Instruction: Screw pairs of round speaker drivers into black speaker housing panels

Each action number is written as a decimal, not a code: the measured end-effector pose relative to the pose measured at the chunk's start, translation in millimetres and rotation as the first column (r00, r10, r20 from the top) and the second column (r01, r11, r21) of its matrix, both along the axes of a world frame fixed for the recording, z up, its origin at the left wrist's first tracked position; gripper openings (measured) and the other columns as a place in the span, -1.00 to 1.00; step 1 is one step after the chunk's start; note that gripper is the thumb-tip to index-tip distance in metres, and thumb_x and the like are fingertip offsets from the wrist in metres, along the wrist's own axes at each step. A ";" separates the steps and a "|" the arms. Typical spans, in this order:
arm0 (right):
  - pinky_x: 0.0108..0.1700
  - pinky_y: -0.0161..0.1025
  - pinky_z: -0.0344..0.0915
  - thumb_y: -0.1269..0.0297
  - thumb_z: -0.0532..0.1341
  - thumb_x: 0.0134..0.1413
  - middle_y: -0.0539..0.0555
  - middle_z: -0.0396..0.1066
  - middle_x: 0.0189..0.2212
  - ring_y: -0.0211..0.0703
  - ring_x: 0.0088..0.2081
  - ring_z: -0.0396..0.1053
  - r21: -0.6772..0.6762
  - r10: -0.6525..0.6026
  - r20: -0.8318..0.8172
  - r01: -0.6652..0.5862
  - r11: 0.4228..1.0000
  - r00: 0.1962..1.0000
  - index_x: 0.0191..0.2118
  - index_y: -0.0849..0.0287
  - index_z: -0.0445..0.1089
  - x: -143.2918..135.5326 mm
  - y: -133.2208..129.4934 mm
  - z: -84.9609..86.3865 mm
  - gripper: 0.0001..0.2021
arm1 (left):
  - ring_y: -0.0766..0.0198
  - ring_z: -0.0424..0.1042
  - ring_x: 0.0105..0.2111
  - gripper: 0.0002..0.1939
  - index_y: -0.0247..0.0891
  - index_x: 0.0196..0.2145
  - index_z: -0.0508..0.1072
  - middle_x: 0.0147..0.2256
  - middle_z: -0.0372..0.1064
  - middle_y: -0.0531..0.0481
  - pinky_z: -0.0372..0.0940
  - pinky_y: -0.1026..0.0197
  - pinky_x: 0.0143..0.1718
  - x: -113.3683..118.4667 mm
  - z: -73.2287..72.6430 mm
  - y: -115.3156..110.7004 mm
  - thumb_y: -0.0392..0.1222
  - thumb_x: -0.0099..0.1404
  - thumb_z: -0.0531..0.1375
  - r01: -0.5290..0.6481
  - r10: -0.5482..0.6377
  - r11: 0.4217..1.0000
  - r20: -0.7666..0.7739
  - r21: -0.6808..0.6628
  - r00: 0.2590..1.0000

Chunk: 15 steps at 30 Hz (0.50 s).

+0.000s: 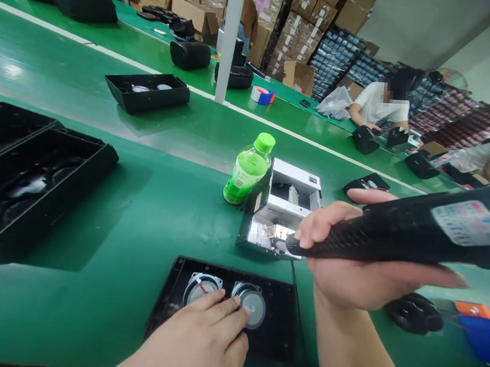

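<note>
My right hand [348, 267] is wrapped round a black handheld power tool [404, 226] with a white label, its tip at the opening of a white and black machine [289, 208]. My left hand [206, 336] lies with its fingers stretched over a black speaker panel [278, 318] on the green bench. Two round silver speakers [254, 308] sit in that panel, and the fingertips rest at them. A thin red wire shows beside the left speaker. Small parts at the machine's opening are too fine to make out.
A green-capped bottle [248, 170] stands against the machine. Large black housings [74, 195] lie at the left. A black round speaker [415, 313] and a blue-orange roll [479, 331] are at the right. Across the line [152, 67], a person [382, 103] sits among black speaker boxes.
</note>
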State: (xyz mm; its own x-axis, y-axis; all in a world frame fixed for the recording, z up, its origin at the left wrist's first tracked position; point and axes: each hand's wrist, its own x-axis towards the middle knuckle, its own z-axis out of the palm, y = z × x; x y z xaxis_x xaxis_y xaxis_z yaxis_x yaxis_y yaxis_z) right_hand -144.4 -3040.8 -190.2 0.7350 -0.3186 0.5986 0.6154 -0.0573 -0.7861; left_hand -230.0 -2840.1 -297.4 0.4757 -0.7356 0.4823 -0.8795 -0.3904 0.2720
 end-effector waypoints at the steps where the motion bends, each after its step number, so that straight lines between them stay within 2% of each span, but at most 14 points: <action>1: -0.70 -0.18 0.24 -0.58 0.21 0.10 -0.12 0.41 -0.65 -0.15 -0.73 0.24 0.012 -0.020 -0.029 0.020 1.000 0.999 -0.07 0.08 0.45 -0.6 0.6 0.4 -0.26 | 0.13 0.67 -0.04 -0.70 -0.17 -0.18 0.63 0.00 0.70 0.03 0.44 0.09 0.15 -1.3 -1.8 0.5 -0.26 0.58 0.09 -0.008 0.008 1.000 0.025 -0.005 1.000; 3: -0.68 -0.17 0.25 -0.57 0.23 0.09 -0.12 0.41 -0.65 -0.13 -0.71 0.26 0.030 -0.058 -0.079 0.060 0.998 0.995 -0.02 0.08 0.47 -2.7 -0.4 3.4 -0.25 | 0.13 0.66 -0.01 -0.72 -0.17 -0.14 0.64 0.03 0.69 0.02 0.41 0.08 0.19 -4.0 -3.8 1.5 -0.28 0.57 0.10 -0.013 0.012 1.000 0.050 0.024 0.999; 6: -0.67 -0.15 0.28 -0.56 0.16 0.15 -0.13 0.38 -0.65 -0.10 -0.72 0.28 0.014 -0.067 -0.123 0.069 0.997 0.990 0.00 0.08 0.45 -3.3 -4.4 4.2 -0.25 | 0.10 0.66 0.01 -0.75 -0.20 -0.09 0.65 0.05 0.68 -0.04 0.40 0.06 0.21 -7.6 -4.2 2.5 -0.27 0.56 0.14 -0.003 -0.002 0.998 0.073 0.066 0.997; 8: -0.71 -0.17 0.23 -0.57 0.10 0.18 -0.13 0.37 -0.67 -0.11 -0.74 0.23 0.043 -0.039 -0.158 0.047 0.998 0.987 0.02 0.07 0.42 -3.7 -6.6 -1.0 -0.25 | 0.09 0.68 -0.02 -0.76 -0.23 -0.10 0.65 0.05 0.69 -0.07 0.43 0.06 0.18 -9.4 -4.8 1.9 -0.28 0.55 0.15 -0.007 0.001 0.998 0.083 0.070 0.997; 11: -0.70 -0.21 0.19 -0.58 0.14 0.14 -0.12 0.38 -0.65 -0.13 -0.73 0.21 0.140 0.048 -0.207 -0.019 0.990 0.977 0.07 0.05 0.42 -12.6 -8.7 -10.6 -0.22 | 0.08 0.69 -0.05 -0.77 -0.25 -0.13 0.64 0.02 0.70 -0.07 0.46 0.06 0.14 -11.8 -6.7 -0.7 -0.29 0.54 0.15 -0.031 0.026 0.998 0.097 0.054 0.995; 13: -0.60 -0.18 0.28 -0.55 0.17 0.16 -0.09 0.43 -0.60 -0.12 -0.68 0.26 0.176 0.094 -0.182 -0.062 0.982 0.979 0.12 0.01 0.44 -26.3 -9.9 -11.0 -0.25 | 0.09 0.69 -0.04 -0.78 -0.25 -0.12 0.64 0.02 0.70 -0.08 0.47 0.06 0.15 -13.3 -7.4 -2.3 -0.28 0.55 0.16 -0.040 0.034 0.998 0.108 0.051 0.994; 15: -0.45 -0.11 0.39 -0.48 0.21 0.20 -0.10 0.46 -0.54 -0.12 -0.60 0.31 0.127 0.113 -0.173 -0.091 0.988 0.978 0.17 -0.13 0.44 -43.2 -10.4 -4.9 -0.35 | 0.09 0.69 -0.04 -0.77 -0.25 -0.12 0.64 0.03 0.69 -0.08 0.47 0.05 0.15 -14.8 -6.7 -3.0 -0.29 0.55 0.14 -0.047 0.041 0.998 0.113 0.052 0.993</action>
